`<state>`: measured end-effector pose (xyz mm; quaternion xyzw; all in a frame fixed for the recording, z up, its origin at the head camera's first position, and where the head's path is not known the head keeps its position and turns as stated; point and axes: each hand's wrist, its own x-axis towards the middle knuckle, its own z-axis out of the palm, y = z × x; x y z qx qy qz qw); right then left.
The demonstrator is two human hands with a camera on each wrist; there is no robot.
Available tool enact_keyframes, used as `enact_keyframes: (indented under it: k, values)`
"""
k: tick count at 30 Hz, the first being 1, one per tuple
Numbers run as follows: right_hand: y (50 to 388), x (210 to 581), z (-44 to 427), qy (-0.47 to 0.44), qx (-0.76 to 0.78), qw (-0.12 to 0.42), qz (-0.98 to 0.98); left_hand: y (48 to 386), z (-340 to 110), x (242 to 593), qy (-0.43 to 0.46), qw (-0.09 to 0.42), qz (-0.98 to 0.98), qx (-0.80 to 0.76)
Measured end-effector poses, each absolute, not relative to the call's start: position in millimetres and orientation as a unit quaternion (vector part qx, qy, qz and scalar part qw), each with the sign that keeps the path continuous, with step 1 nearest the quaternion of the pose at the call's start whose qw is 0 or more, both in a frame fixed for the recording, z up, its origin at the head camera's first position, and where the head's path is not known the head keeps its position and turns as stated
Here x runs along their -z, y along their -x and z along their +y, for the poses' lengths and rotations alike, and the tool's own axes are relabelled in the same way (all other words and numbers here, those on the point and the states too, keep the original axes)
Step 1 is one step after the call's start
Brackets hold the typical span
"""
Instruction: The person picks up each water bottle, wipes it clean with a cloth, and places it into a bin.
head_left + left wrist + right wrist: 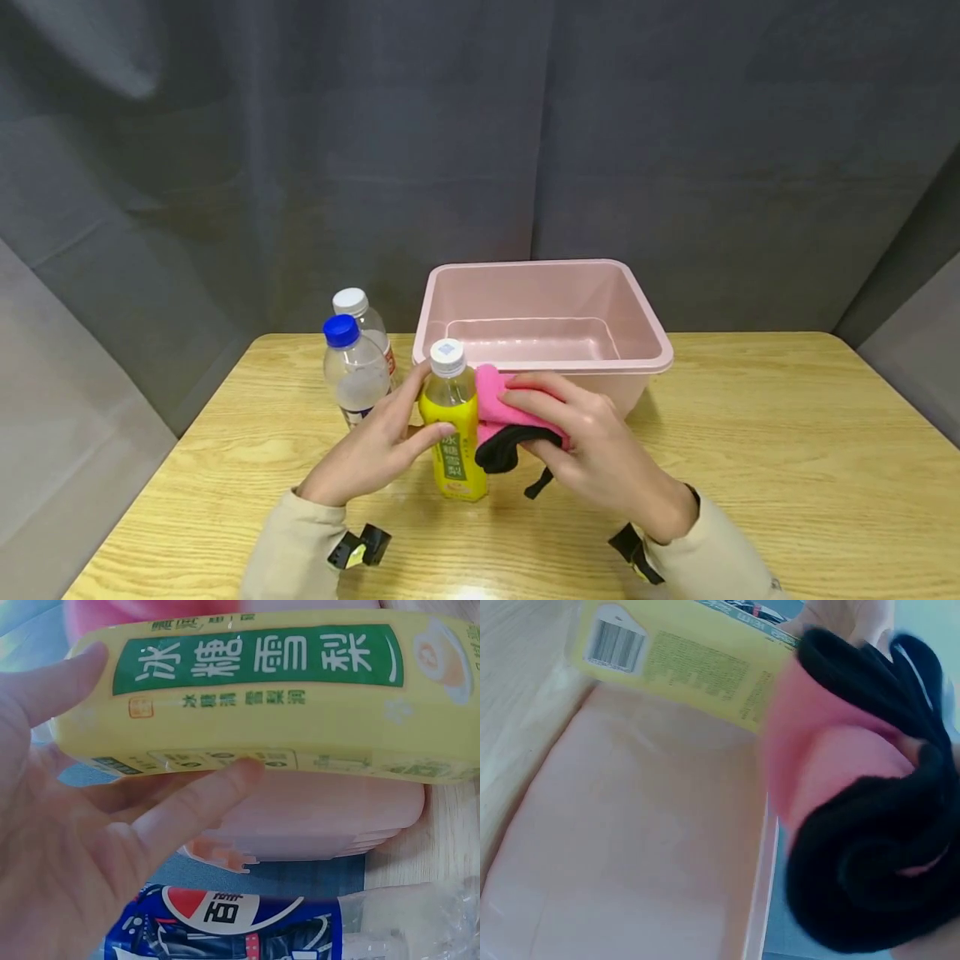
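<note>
The left hand holds one yellow-labelled bottle between thumb and fingers, nearly upright over one wooden table. The right hand grips one pink-and-black cloth at that bottle's side. To the left are two clear ones: a blue-capped bottle and, behind it, a white-capped bottle. Beyond the held bottle sits one pink tub, then a dark curtain.

Bottles, 3: yellow-labelled bottle, 1; blue-capped bottle, 1; clear white-capped bottle, 1. Cloth, 1. Tub, 1. Hands, 2: left hand, right hand. Worktop, 1.
</note>
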<state>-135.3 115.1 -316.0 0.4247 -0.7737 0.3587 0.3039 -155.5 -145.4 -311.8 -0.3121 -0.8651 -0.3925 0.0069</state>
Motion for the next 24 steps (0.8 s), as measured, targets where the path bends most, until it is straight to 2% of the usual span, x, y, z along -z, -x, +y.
enact_keyframes:
  k: [3, 8, 24]
  values:
    - [134.7, 312.9, 114.6, -0.43, -0.405, 0.339, -0.732, 155.7, -144.8, 311.5, 0.316, 0.003, -0.862, 0.397]
    - [135.9, 312.8, 111.5, -0.448, -0.426, 0.368, -0.695, 155.5, -143.7, 310.9, 0.32, -0.009, -0.853, 0.413]
    - [134.4, 313.3, 113.0, -0.448, -0.36, 0.338, -0.745, 155.2, -143.1, 311.4, 0.317, -0.005, -0.854, 0.413]
